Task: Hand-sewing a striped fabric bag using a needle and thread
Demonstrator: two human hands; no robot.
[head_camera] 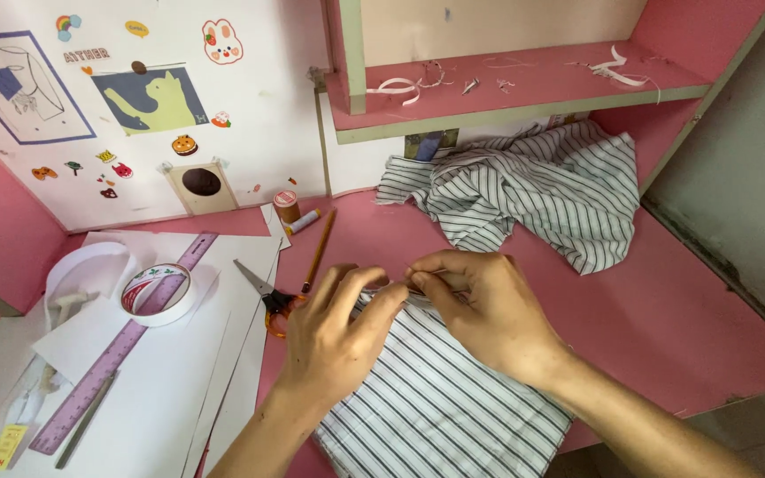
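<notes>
Striped cloth [436, 403] pinched by hands, left [334, 341], right [489, 310]

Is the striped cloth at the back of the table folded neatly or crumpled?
Crumpled: the striped cloth lies bunched in irregular creases below the shelf.

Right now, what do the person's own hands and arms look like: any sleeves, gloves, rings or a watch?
Both are bare. The left hand and right hand wear no gloves and no rings that show. Both forearms are uncovered to the frame edge: no sleeve, watch or bracelet in view. Fingernails look short and unpainted.
</notes>
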